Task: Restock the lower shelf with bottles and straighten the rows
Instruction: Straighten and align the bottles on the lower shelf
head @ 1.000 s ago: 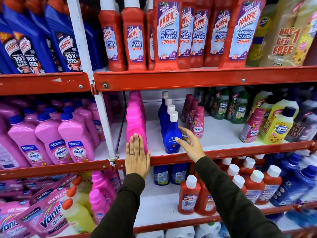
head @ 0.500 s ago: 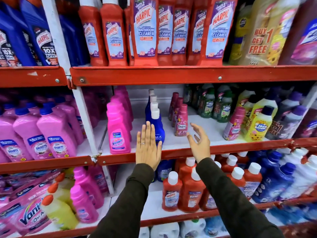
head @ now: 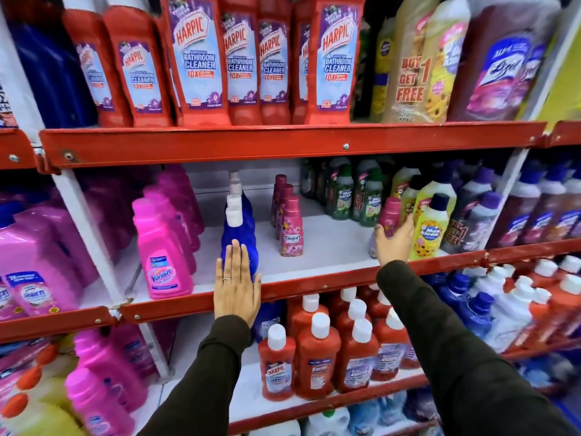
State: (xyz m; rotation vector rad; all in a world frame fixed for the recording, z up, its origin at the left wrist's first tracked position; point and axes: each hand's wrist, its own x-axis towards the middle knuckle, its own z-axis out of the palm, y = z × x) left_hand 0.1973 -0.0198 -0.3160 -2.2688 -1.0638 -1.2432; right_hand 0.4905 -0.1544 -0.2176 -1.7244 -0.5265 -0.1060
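Note:
My left hand [head: 236, 286] lies flat, fingers straight, against the front of the first blue bottle [head: 242, 225] in a row with white caps on the middle shelf [head: 314, 283]. My right hand [head: 395, 245] reaches to the right and wraps around the lower part of a lone small pink bottle [head: 390, 212], thumb on its left side and fingers on its right. A short row of the same pink Comfort bottles [head: 290, 229] stands between my hands. White shelf floor shows around them.
Pink Vanish bottles [head: 162, 253] line up left of the blue row. Yellow Max Kleen bottles [head: 431, 228] and green ones [head: 345, 196] crowd the right. Red Harpic bottles [head: 317, 357] fill the shelf below, tall Harpic cleaners [head: 198, 58] the shelf above.
My right hand left the blue bottle row and moved right onto the lone pink bottle. My left hand shifted from the pink Vanish bottle to the blue bottle's front.

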